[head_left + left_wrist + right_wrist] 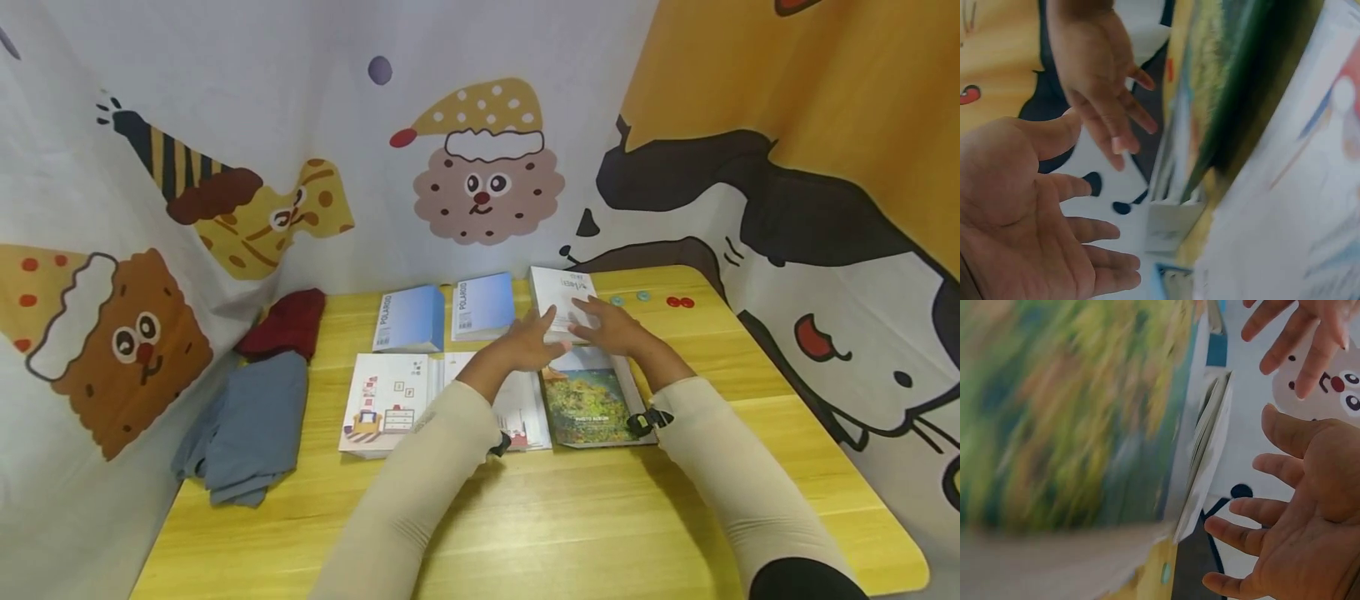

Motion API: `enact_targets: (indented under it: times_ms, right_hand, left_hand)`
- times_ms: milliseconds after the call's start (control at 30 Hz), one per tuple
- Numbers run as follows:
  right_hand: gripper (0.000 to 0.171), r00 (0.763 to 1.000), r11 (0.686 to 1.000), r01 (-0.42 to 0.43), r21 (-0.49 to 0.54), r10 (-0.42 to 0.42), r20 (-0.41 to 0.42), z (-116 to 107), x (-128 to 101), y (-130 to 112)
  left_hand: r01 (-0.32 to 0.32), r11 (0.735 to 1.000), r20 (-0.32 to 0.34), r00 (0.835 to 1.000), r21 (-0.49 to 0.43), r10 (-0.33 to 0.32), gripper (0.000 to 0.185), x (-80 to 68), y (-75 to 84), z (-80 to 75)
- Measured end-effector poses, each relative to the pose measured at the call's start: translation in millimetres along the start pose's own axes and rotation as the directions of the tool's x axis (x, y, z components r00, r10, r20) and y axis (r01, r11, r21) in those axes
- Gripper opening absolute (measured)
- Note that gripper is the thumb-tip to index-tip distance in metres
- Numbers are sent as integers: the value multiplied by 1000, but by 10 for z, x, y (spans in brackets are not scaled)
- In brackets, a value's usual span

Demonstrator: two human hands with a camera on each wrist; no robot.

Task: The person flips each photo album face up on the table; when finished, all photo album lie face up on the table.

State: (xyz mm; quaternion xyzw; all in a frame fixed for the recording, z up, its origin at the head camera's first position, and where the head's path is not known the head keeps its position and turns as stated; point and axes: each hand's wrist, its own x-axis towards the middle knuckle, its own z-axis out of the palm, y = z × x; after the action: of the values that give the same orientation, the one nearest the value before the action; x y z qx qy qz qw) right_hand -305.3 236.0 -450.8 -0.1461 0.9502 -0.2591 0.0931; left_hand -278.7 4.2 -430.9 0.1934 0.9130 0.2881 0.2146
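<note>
Hands meet over the back row of books on the yellow wooden table (570,508). The left hand (529,342) and the right hand (611,327) both hover with fingers spread and relaxed, palms turned toward each other, just at or above the white paperback book (558,293) that lies at the right end of that row; neither visibly holds anything, and whether the fingertips touch the cover cannot be told from the head view. Both wrist views show open palms with nothing in them. Just in front lies the green landscape-covered photo album (588,404), beside the white illustrated book with a little room drawing (386,402). Two pale blue boxed albums (411,318) stand to the left of the white book.

The step looks like reaching in to take the white book — the next move would likely need both hands closing on its edges without nudging the album below it.
</note>
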Motion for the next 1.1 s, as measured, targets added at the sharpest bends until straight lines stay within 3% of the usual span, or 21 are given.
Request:
enact_targets:
  times_ms: [167,500,733,967,1100]
  right_hand:
    - [74,1000,1000,17,-4,-17,5,35,99,-187]
    - [72,996,992,81,94,-83,15,181,327,-528]
    - [75,994,977,91,191,-99,36,325,495,-739]
    - [81,992,978,42,203,-65,107,451,644,-869]
    - [81,985,983,19,180,-49,163,484,681,-904]
  left_hand:
    - [7,999,-43,999,53,-4,82,-133,-133,-197]
    - [140,990,-41,989,27,-139,87,-125,-669,-463]
    - [189,981,-45,981,31,-188,89,-106,-917,-479]
    - [182,983,-46,983,28,-180,93,-113,-987,-466]
    - [171,985,-2,985,17,-171,95,-108,-1013,-468]
